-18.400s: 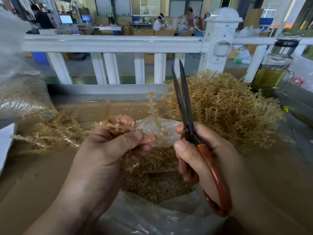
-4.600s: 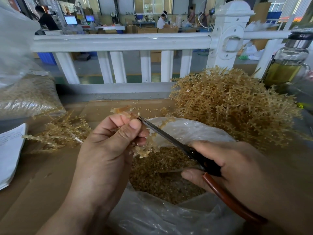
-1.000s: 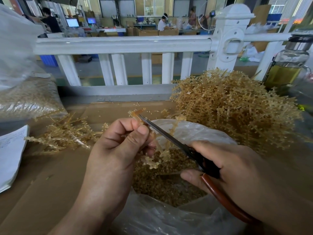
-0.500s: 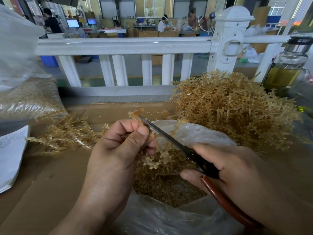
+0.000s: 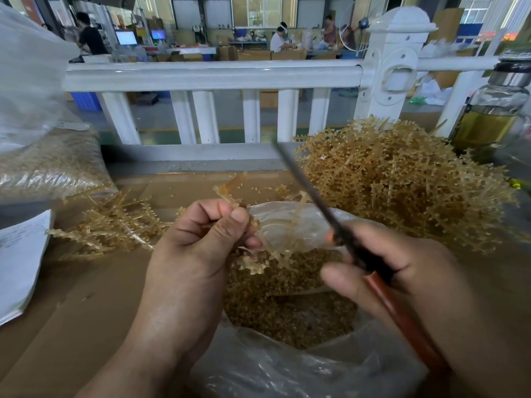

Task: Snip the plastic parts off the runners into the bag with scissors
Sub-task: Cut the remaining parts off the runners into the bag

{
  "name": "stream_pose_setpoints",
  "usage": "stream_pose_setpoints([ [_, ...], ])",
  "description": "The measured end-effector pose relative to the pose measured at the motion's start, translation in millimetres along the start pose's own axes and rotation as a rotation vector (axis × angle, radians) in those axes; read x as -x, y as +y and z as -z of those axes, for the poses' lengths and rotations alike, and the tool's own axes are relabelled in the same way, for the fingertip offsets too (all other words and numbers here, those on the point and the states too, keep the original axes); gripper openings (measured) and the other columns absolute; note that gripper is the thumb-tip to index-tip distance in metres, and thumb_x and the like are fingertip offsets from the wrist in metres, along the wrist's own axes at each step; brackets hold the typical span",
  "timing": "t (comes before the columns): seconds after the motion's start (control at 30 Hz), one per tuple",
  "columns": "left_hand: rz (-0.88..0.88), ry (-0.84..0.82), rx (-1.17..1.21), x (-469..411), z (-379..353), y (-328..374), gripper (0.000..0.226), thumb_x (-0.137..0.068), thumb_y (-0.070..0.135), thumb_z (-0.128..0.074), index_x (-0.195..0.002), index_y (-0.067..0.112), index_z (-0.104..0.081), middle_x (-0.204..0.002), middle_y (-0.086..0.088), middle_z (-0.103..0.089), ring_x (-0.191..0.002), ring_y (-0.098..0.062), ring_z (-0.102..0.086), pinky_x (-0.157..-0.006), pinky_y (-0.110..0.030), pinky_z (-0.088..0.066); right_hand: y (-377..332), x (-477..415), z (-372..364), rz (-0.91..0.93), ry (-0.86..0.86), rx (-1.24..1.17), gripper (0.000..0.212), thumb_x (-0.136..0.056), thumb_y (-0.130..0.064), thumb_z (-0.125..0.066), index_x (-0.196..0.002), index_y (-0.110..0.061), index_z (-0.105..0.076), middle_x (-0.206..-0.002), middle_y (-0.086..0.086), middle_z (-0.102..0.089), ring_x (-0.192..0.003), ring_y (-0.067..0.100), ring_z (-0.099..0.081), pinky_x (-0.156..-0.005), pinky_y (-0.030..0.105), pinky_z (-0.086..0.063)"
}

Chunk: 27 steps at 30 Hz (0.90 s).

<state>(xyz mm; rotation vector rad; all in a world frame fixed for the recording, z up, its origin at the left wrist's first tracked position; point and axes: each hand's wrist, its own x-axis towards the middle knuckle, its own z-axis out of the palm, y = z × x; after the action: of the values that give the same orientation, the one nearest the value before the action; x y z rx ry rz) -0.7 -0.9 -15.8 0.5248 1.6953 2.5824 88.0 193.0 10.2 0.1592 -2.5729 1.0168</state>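
The bag (image 5: 290,366) sits open on the counter (image 5: 71,311), and a deep layer of snipped parts (image 5: 287,300) already covers its bottom, so a good share of the work is done. Much is left: a tall heap of uncut runners (image 5: 402,191) stands behind the bag to its right. A smaller scatter of runners (image 5: 115,228) to the left of the bag looks stripped.

The left hand (image 5: 201,248) pinches the runner in hand (image 5: 230,191) between thumb and curled fingers, over the bag's mouth. Its lower branches, hanging toward the bag, carry a few parts to judge by the clustered tip, so this piece seems nearly finished.

The right hand (image 5: 402,271) is wrapped round the red handles of the scissors (image 5: 311,193). The blades are smeared by motion, and I cannot say whether they are parted.

Half a second ago the blades lay against the runner by the left thumb. Now they have swung up and away from the bag, pointing toward the white railing (image 5: 212,74), while the left hand's grip has not changed.
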Motion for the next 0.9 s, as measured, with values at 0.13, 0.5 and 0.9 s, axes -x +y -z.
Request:
stream_pose_setpoints([
  [0.13, 0.065, -0.054, 0.063, 4.3, -4.7, 3.0, 0.015, -0.083, 0.014, -0.074, -0.072, 0.020, -0.067, -0.074, -0.004, -0.062, -0.065, -0.014, -0.059, -0.055, -0.020, -0.049, -1.8, -0.3, -6.4, -0.046, 0.192, -0.388, 0.051, -0.076, -0.078, -0.057, -0.110, -0.041, -0.063, -0.073, -0.003, -0.070, -0.057, 0.013, -0.069, -0.051, 0.019, -0.052],
  [0.5, 0.236, -0.195, 0.188, 12.2, -12.8, 6.8, 0.044, -0.056, 0.022, -0.097, -0.089, 0.013, -0.071, -0.078, -0.011, -0.066, -0.051, -0.011, -0.059, -0.041, -0.018, -0.044, 4.4, -4.6, -24.8, -0.021, 0.074, -0.787, 0.042, -0.075, -0.052, -0.080, -0.110, -0.030, -0.070, -0.079, 0.006, -0.072, -0.063, 0.027, -0.071, -0.053, 0.040, -0.057],
  [0.9, 0.724, -0.287, 0.238, 8.5, -9.6, 4.3, 0.074, -0.042, 0.033, -0.103, -0.106, 0.004, -0.078, -0.106, -0.025, -0.073, -0.080, -0.029, -0.076, -0.055, -0.032, -0.059, 21.1, -9.8, -26.1, 0.063, 0.350, -0.806, 0.032, -0.083, -0.042, -0.077, -0.110, -0.030, -0.064, -0.081, 0.004, -0.067, -0.060, 0.027, -0.067, -0.055, 0.034, -0.054],
])
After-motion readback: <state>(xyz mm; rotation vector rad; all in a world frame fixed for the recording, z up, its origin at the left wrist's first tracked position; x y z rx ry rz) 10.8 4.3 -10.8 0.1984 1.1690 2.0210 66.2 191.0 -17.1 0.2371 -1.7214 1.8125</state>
